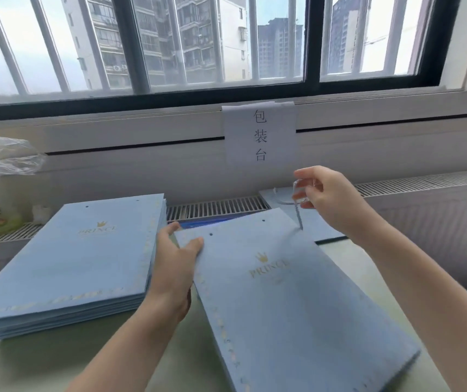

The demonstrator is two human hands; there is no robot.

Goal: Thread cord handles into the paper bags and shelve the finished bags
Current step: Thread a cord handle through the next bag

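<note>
The right hand (321, 198) pinches a thin pale-blue cord handle (298, 215) between thumb and fingers, its stiff tip hanging straight down from the grip and nearly touching the top edge of the flat pale-blue paper bag (283, 292) printed with a gold crown and "PRINCE". That tip is what the coming move depends on: the nearer punched hole (263, 221) lies just to the left of the cord end, and the second hole (211, 234) sits further left, close to the left hand (180, 250). So the right hand is the nearer one for threading, and by my judgement the cord needs a short sideways shift before it can drop in.

The left hand holds the bag's upper left corner, thumb on top and fingers curled beneath the edge, steadying it. The bag lies flat on the pale green counter (130, 352), its long axis running from the hands back toward the person, angled slightly rightward. It looks unthreaded, with both holes empty.

Beyond the left hand rests a stack of identical flat blue bags (71, 264), also without handles.
</note>
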